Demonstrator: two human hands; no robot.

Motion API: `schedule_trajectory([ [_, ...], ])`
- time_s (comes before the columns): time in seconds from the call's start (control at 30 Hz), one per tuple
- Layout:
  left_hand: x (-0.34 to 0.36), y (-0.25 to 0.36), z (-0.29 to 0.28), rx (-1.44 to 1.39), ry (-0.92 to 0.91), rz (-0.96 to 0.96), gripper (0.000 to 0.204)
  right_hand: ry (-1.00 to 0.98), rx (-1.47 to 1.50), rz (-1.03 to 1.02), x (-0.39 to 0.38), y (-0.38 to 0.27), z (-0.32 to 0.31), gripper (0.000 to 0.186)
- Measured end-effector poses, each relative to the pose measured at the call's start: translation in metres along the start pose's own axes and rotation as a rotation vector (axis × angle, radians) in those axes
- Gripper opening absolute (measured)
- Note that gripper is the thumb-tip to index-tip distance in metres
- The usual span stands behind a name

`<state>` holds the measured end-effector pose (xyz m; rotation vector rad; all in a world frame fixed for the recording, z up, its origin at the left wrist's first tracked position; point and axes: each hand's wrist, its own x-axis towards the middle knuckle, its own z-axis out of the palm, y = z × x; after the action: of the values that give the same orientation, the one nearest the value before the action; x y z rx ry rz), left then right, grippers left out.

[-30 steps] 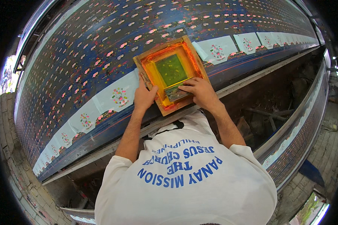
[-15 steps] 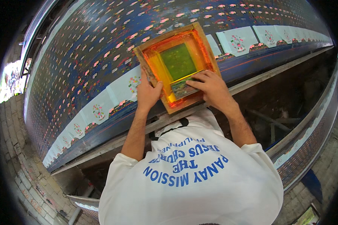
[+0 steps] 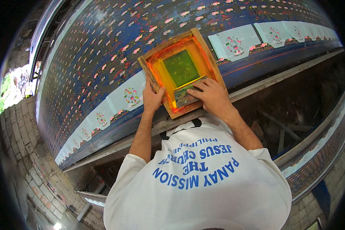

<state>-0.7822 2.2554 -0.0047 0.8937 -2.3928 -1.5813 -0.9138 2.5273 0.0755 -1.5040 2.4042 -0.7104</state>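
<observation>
A wooden screen-printing frame (image 3: 208, 51) lies tilted on the long table in front of me, its inside stained orange and yellow. A dark green square (image 3: 181, 68) shows in the middle of its mesh. My left hand (image 3: 153, 99) grips the frame's left side, thumb over the rim and fingers along the outer edge. Inside the frame's near end lies a paint-stained squeegee (image 3: 183, 99). My right hand (image 3: 212, 96) is closed over the squeegee's right part, which its fingers partly hide. Whatever lies directly beneath the frame is hidden.
Pale printed fabric pieces (image 3: 234, 43) line the table's near edge on both sides of the frame. The dark tabletop (image 3: 99, 46) carries rows of small pink marks. A rail (image 3: 280, 78) runs along the near side. Another table (image 3: 314, 165) stands behind me at right.
The view has shifted a little, and the frame appears slightly lower. More of the fabric piece right of the frame shows. Both hands keep their holds.
</observation>
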Motion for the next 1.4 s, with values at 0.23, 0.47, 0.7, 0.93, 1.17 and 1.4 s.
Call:
schedule_trajectory([
  [0.23, 0.002, -0.012, 0.002, 0.083, 0.056, 0.204, 0.101, 0.001, -0.016, -0.062, 0.004, -0.001, -0.003, 0.058],
  [0.47, -0.005, 0.027, -0.007, 0.063, -0.065, -0.101, 0.101, -0.041, 0.012, -0.102, 0.077, 0.031, -0.013, 0.042],
  [0.7, -0.003, 0.032, -0.013, 0.119, -0.104, -0.142, 0.104, -0.186, 0.001, 0.119, 0.161, 0.032, -0.011, 0.046],
  [0.93, -0.008, 0.04, -0.016, 0.092, -0.152, -0.185, 0.105, -0.15, -0.044, -0.052, 0.049, 0.015, -0.002, 0.05],
  [1.17, -0.006, 0.037, -0.019, 0.075, -0.166, -0.171, 0.106, -0.235, 0.03, -0.068, 0.051, 0.009, -0.017, 0.048],
  [1.4, -0.005, 0.056, -0.027, 0.089, -0.222, -0.228, 0.108, -0.081, 0.02, 0.007, 0.153, 0.05, -0.007, 0.043],
])
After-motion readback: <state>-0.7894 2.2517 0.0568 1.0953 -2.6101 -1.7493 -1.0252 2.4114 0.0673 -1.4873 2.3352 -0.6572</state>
